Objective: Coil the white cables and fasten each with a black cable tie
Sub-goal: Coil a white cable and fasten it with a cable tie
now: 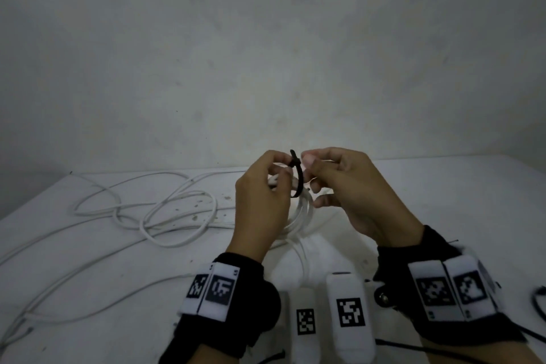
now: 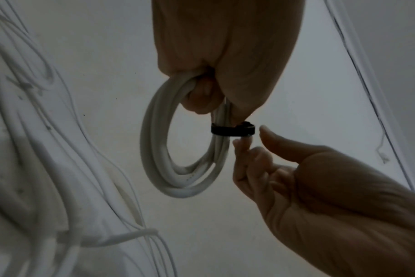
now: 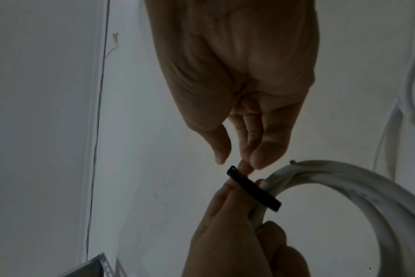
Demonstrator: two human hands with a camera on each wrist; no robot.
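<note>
Gripping the coiled white cable (image 2: 178, 168) above the desk (image 1: 88, 289), the left hand (image 1: 260, 207) keeps its loops bunched so the black cable tie (image 1: 297, 177) wraps them; the right hand (image 1: 348, 183) pinches at the tie's end, likely to fasten it.

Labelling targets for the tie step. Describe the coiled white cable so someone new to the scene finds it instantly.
Start at the white table, then look to the two raised hands above its middle. The left hand grips a small ring of white cable, the coiled cable. Unlike the loose white cables sprawled flat to the left, it is wound tight, held in the air, with a black cable tie around it.
</note>
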